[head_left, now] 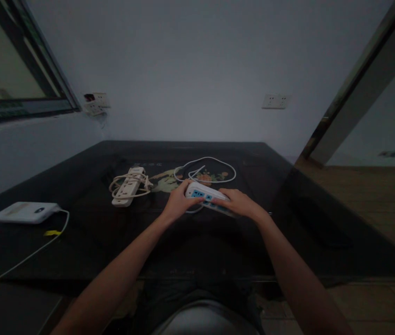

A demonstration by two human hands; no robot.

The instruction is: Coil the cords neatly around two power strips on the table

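A white power strip (208,190) with blue socket faces is held tilted above the dark table, its sockets turned towards me. My left hand (180,200) grips its left end, thumb across the front. Around its right part my right hand (237,202) is closed, the thumb lying over the sockets. The strip's white cord (214,159) loops on the table behind it, over a printed flower pattern. To the left lies a second white power strip (127,187), its own cord wrapped around it.
At the left of the black table (106,251) lies a white device (26,212) with a cable running off the front edge. Near it is a yellow scrap (52,232). A dark flat object (323,223) lies at the right. Wall sockets (276,101) sit behind.
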